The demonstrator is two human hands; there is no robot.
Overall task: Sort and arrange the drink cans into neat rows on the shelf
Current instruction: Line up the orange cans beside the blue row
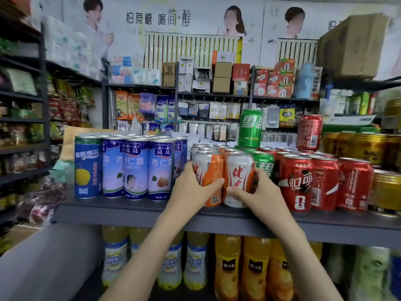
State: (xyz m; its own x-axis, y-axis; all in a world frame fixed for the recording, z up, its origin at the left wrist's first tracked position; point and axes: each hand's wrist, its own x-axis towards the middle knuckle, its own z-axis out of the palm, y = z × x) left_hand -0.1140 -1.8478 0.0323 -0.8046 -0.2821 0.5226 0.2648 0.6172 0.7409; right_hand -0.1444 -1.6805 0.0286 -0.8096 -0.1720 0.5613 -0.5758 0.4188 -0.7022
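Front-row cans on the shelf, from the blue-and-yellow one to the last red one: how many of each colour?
Blue-and-yellow can: 1
Blue-and-white cans: 3
Orange-and-white cans: 2, one gripped by the left hand, one by the right hand
Green can: 1, partly behind the right hand
Red cans: 3
Total: 10

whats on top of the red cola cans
One red can stands upright on the lids of the back rows. The front red cola cans cover the bodies of the cans beneath it.
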